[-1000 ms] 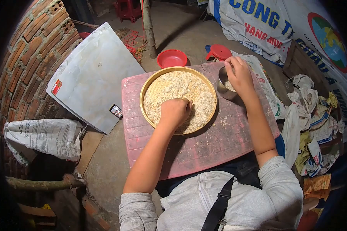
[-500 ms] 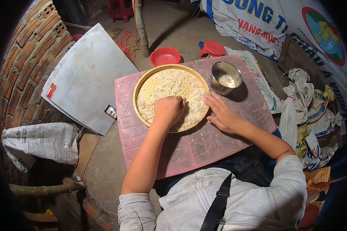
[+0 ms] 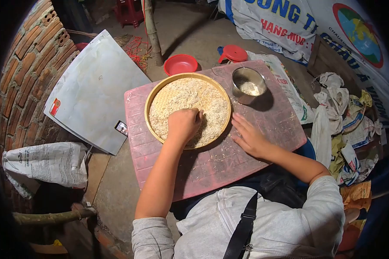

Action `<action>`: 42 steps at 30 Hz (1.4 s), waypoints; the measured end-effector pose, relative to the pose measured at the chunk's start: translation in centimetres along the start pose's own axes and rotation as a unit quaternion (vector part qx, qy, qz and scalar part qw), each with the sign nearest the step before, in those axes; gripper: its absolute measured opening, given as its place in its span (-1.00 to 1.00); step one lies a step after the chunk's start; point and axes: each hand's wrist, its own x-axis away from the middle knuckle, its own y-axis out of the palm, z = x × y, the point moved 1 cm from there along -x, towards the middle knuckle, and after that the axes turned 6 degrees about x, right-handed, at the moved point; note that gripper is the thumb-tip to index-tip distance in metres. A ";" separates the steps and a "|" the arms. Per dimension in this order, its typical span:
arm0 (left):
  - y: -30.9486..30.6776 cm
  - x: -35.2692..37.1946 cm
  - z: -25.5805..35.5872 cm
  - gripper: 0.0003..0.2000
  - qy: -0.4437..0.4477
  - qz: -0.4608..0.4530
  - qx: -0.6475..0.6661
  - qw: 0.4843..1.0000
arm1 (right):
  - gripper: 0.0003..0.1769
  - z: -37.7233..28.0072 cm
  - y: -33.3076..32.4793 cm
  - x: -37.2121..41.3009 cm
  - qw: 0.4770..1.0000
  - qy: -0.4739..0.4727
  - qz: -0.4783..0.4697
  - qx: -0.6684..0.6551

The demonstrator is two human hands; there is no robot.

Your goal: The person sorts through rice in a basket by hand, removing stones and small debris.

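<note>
A round woven bamboo tray [image 3: 148, 121] is spread with pale, flaky grain [image 3: 181, 93]. Over its near half, my left hand [image 3: 183, 125] is closed, thumb against curled fingers, low at the grain. What those fingers pinch, if anything, is hidden. My right hand [image 3: 250, 137] lies open on the pink table [image 3: 212, 172], fingers stretched out just beside the tray's right rim. Beyond that hand stands a metal pot [image 3: 249, 86] with some pale grain at its bottom.
A red basin [image 3: 180, 64] and a red plastic lid-like item [image 3: 235, 53] lie past the table's far edge. A large pale board [image 3: 97, 90] leans at the left, with a phone [image 3: 121, 127] at its edge. Sacks [image 3: 330, 103] are heaped at right.
My right hand has come off the tray's rim and moved a little nearer to me, onto the table. My left hand stays closed over the grain. The view has shifted slightly.
</note>
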 end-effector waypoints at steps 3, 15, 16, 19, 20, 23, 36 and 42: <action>0.0 0.0 -0.1 -0.65 -0.007 -0.007 -0.001 1.000 | -0.43 -0.9 -0.4 0.7 0.999 -0.046 -0.020 -0.018; 0.0 0.2 -0.2 -0.65 0.005 0.009 0.004 1.000 | -0.65 0.3 -2.1 2.8 0.991 -0.041 0.062 -0.111; 0.1 0.2 -0.2 -0.66 0.003 0.008 0.004 1.000 | -0.67 0.3 -2.3 3.0 0.992 -0.041 0.067 -0.101; 0.1 0.2 -0.3 -0.66 0.003 0.008 0.007 1.000 | -0.71 0.6 -3.0 3.0 0.994 -0.044 0.069 -0.077; 0.1 0.2 -0.2 -0.66 0.003 0.009 0.011 1.000 | -0.73 0.9 -3.2 2.9 0.995 -0.047 0.064 -0.064; 0.1 0.2 -0.2 -0.66 0.001 0.007 0.008 1.000 | -0.72 2.0 -3.7 2.2 0.993 -0.082 0.086 -0.024; 0.3 0.1 -0.5 -0.68 0.015 0.015 0.009 1.000 | -0.67 4.9 -8.6 -8.1 0.957 -0.157 0.198 0.138; 0.0 0.2 -0.2 -0.68 0.011 0.016 -0.001 1.000 | -0.49 2.0 -2.3 -4.8 0.993 -0.083 0.047 0.068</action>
